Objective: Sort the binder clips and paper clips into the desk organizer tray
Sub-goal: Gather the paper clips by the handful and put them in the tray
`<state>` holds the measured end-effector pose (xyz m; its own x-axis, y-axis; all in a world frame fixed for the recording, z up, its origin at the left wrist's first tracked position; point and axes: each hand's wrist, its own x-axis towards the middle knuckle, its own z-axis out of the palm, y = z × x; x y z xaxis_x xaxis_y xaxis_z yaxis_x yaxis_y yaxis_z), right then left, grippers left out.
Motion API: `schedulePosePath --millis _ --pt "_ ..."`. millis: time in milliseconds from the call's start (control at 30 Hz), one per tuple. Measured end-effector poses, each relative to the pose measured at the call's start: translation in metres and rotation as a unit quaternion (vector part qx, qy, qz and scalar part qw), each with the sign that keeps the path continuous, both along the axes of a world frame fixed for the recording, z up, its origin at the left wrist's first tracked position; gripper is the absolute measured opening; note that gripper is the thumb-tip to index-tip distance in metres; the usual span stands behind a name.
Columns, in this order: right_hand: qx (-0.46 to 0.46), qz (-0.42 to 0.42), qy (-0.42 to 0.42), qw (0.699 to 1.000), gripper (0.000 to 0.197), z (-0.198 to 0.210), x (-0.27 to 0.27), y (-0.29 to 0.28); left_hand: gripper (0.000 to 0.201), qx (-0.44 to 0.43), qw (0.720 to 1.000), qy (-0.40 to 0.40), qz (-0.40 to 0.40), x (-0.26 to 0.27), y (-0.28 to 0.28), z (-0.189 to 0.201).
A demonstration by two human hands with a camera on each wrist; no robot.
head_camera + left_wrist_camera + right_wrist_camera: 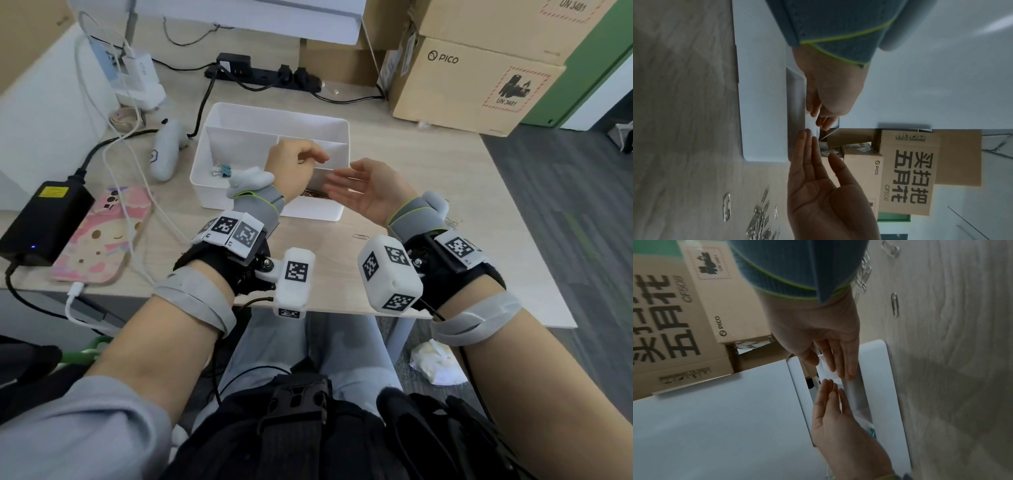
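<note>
My left hand (294, 161) hangs over the tray (239, 116), fingers curled; I cannot tell if it holds anything. My right hand (366, 192) is flat and empty at the tray's right edge, nearer the loose paper clips (758, 222) lying behind it on the desk (428, 164). One blue binder clip (222, 170) sits in the left compartment, paper clips in the near one

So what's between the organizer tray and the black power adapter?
In the head view, a pink-cased phone lies flat on the desk, a white cable plugged into its near end.
</note>
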<state>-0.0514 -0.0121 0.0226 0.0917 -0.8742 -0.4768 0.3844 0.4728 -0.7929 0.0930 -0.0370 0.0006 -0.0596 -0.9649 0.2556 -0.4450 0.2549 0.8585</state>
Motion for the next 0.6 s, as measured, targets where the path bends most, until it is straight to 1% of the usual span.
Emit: schedulePosePath --millis 100,200,300,367,400,467,500,567,600 --pt "-0.031 -0.025 0.071 0.997 0.020 -0.003 -0.017 0.004 0.031 0.004 1.000 -0.005 -0.025 -0.016 0.003 0.003" --pt "-0.053 -0.042 0.142 0.988 0.017 -0.006 -0.034 0.010 0.030 0.011 0.999 0.008 -0.047 -0.032 0.005 0.004" --pt "-0.081 -0.084 0.213 0.970 0.016 -0.012 -0.054 0.015 0.030 0.032 0.995 0.024 -0.089 -0.053 0.009 0.004" --pt "-0.100 -0.116 0.273 0.950 0.017 -0.019 -0.070 0.018 0.027 0.069 0.988 0.012 -0.141 -0.068 0.013 0.004" --pt "-0.112 -0.126 0.310 0.936 0.018 -0.022 -0.076 0.019 0.026 0.090 0.981 -0.006 -0.172 -0.071 0.015 0.003" --pt "-0.123 -0.139 0.404 0.896 0.016 -0.029 -0.091 0.023 0.029 0.110 0.964 -0.090 -0.223 -0.080 0.019 -0.002" --pt "-0.121 -0.138 0.448 0.875 0.016 -0.032 -0.100 0.029 0.033 0.108 0.956 -0.147 -0.231 -0.085 0.021 -0.005" --pt "-0.105 -0.123 0.517 0.841 0.026 -0.039 -0.112 0.038 0.041 0.093 0.938 -0.258 -0.214 -0.087 0.024 -0.012" --pt "-0.093 -0.116 0.543 0.826 0.031 -0.043 -0.121 0.045 0.044 0.099 0.928 -0.294 -0.206 -0.092 0.027 -0.015"
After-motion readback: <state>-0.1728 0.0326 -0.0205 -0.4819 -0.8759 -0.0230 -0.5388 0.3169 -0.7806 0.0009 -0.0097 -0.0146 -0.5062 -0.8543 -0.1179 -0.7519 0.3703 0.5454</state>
